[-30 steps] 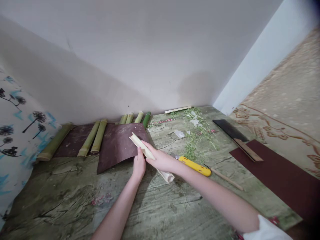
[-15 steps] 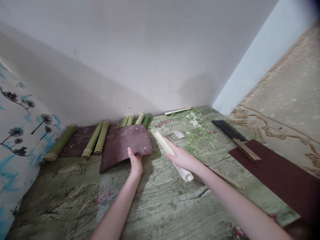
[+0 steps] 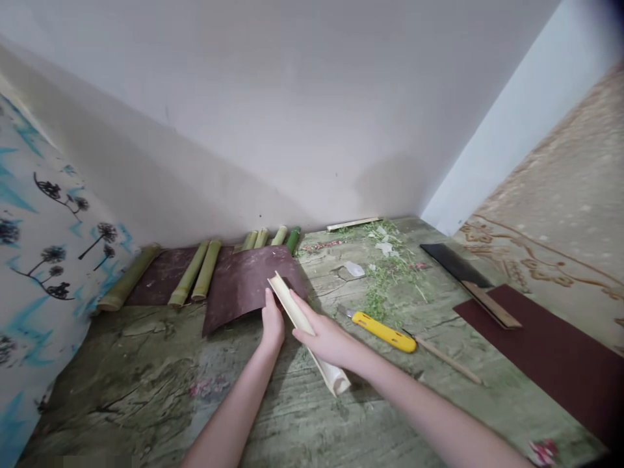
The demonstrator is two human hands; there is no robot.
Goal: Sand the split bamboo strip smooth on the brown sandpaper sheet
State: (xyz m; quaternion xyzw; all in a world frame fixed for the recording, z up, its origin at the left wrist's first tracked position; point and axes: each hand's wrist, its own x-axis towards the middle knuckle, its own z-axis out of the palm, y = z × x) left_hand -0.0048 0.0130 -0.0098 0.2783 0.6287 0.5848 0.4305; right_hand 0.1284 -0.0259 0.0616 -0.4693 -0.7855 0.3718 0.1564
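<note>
My right hand (image 3: 324,335) is closed around a pale split bamboo piece (image 3: 336,380), its hollow lower end facing me. The piece slants up and left, its far end in front of a dusty maroon sandpaper sheet (image 3: 238,279). My left hand (image 3: 273,325) grips the near edge of that sheet, thumb on top and the other fingers mostly hidden. The sheet is bent and partly lifted. Right of my right hand lies a yellow utility knife (image 3: 385,331) with its blade out, beside a thin wooden stick (image 3: 448,361).
Several green bamboo tubes (image 3: 207,270) lie at the back left, some on another maroon sheet (image 3: 158,279). Green shavings (image 3: 390,279) and clear scraps (image 3: 355,268) are scattered near the wall. A dark strip (image 3: 453,263), a wooden strip (image 3: 492,305) and a maroon sheet (image 3: 546,351) lie right.
My right hand has brought the bamboo piece left and toward me, close to my left hand and the sandpaper. The yellow knife, hidden before, now shows.
</note>
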